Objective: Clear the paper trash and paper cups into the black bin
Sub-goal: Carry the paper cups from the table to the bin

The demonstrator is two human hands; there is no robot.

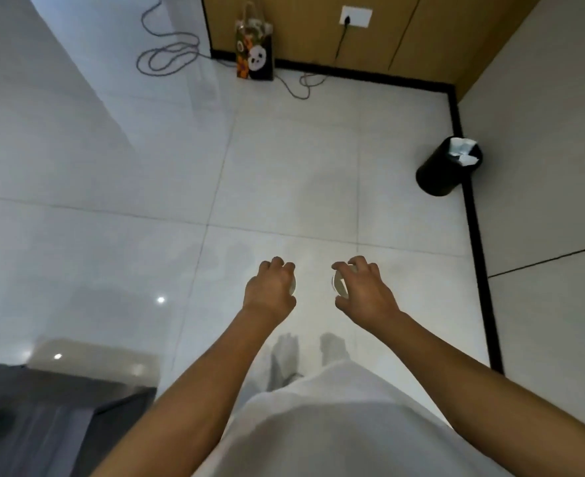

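Dim, even indoor light; soft picture with wide-angle bending.

You are working under muted overhead light: two small bright glints sit on the glossy white tiled floor [284,160] at lower left, with a pale sheen beside the dark grey table corner [53,401]. Shadows are faint and diffuse. Your feet below the arms are smeared by motion blur. Straight black skirting lines [475,235] bow toward the right edge. Detail is soft throughout, and the corners are softest.
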